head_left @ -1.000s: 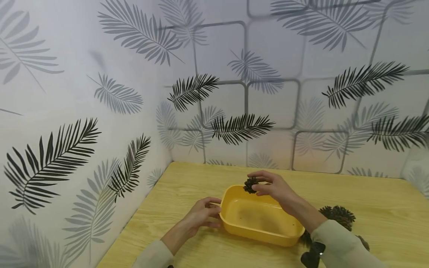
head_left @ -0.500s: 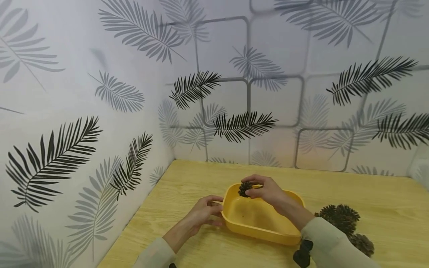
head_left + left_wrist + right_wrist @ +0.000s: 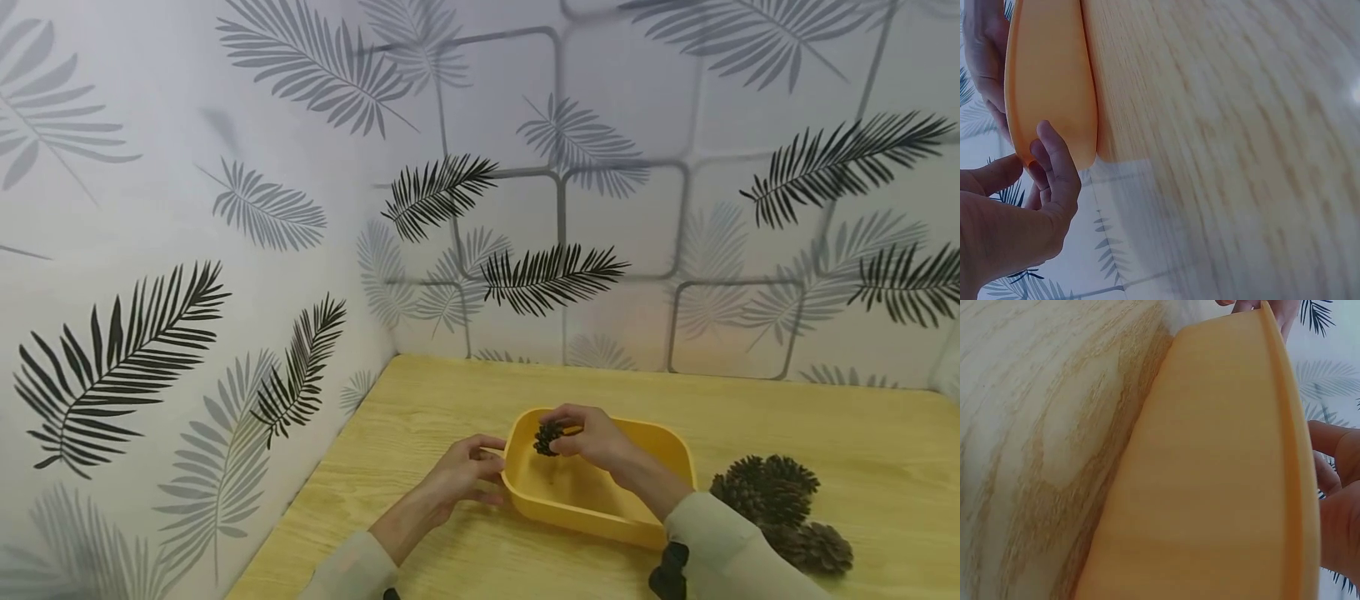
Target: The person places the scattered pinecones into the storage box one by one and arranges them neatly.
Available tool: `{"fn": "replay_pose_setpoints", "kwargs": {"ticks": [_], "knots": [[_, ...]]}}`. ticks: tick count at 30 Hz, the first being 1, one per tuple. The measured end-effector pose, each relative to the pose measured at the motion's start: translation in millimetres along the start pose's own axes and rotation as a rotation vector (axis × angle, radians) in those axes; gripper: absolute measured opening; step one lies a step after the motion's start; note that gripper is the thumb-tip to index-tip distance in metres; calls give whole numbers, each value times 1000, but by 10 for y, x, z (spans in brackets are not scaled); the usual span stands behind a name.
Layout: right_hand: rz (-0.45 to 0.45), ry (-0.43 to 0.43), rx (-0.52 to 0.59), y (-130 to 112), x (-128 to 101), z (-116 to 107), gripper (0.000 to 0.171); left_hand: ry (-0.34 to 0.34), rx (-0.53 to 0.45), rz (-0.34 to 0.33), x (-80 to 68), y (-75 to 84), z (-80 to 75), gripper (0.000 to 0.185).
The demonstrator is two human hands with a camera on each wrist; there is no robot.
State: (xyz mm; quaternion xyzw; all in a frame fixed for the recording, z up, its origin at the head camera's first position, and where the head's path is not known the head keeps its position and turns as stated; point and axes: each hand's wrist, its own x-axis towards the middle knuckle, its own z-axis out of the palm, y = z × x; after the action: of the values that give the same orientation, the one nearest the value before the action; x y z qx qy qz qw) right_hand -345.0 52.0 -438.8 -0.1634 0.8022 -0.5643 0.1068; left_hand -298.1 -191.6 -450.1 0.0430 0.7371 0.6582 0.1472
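A yellow plastic tub [image 3: 600, 518] stands on the wood-patterned table. My right hand [image 3: 596, 437] reaches over it and pinches a small dark pinecone [image 3: 547, 438] between thumb and fingers, inside its left end. In the right wrist view, the tub wall [image 3: 1216, 462] hides the pinecone and much of the right hand [image 3: 1341, 487]. My left hand [image 3: 465, 475] holds the tub's left end. The left wrist view puts the left thumb at the rim, with the other fingers of the left hand [image 3: 1035, 200] curled against the outer wall.
Several brown pinecones [image 3: 776, 492] lie in a cluster on the table, right of the tub. Leaf-patterned walls [image 3: 187, 208] close off the table [image 3: 450, 392] at the left and back.
The right hand has moved the pinecone from over the tub's back rim down into its left end. The left hand stays at the tub. The view has shifted slightly, showing more of the pinecone cluster.
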Motion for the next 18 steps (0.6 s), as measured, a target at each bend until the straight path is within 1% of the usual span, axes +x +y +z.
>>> {"fn": "replay_pose_setpoints", "kwargs": {"ticks": [6,12,18], "knots": [[10,21,-28,37,13,40,33,-10,4,3,-8,21,21,41],[23,52,-31,32,26,97,31,-5,9,7,1,16,16,41],[21,80,-47,49,26,130,34,-6,5,-2,-7,23,-2,41]]}}
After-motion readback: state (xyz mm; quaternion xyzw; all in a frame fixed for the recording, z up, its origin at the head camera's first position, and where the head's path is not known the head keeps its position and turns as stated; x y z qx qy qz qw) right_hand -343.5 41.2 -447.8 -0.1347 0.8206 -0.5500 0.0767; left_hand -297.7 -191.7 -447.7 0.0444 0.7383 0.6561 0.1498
